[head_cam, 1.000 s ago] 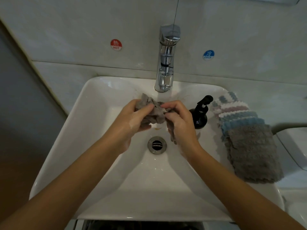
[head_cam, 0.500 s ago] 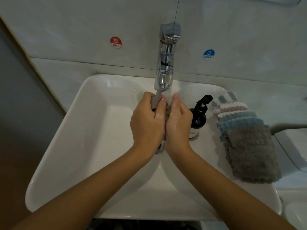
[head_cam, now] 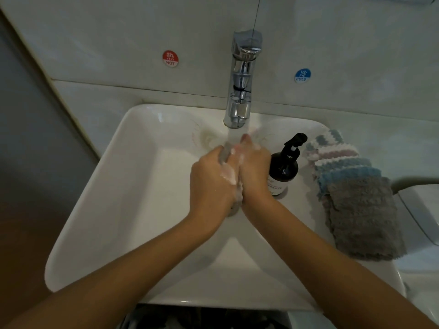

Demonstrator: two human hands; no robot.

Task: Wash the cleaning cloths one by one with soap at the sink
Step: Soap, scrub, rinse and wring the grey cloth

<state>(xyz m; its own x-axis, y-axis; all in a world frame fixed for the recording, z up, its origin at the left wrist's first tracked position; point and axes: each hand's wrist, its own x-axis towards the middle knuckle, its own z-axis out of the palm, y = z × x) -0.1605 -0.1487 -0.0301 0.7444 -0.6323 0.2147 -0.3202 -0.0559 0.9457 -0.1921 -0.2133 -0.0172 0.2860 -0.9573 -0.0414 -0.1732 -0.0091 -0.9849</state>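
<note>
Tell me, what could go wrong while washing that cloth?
1. The soap bottle stands right beside the right hand; a bump might topple it into the sink.
2. Water from the faucet hits the sudsy hands and could splash the dry stacked cloths.
3. The soapy gray cloth, pressed against the left hand, might slip.

Red round HOT sticker (head_cam: 170,58) on wall tile, left of tap line; blue round COLD sticker (head_cam: 302,75) to right. Grey panel (head_cam: 21,129) at left edge. White fixture corner (head_cam: 422,210) at right edge.
</note>
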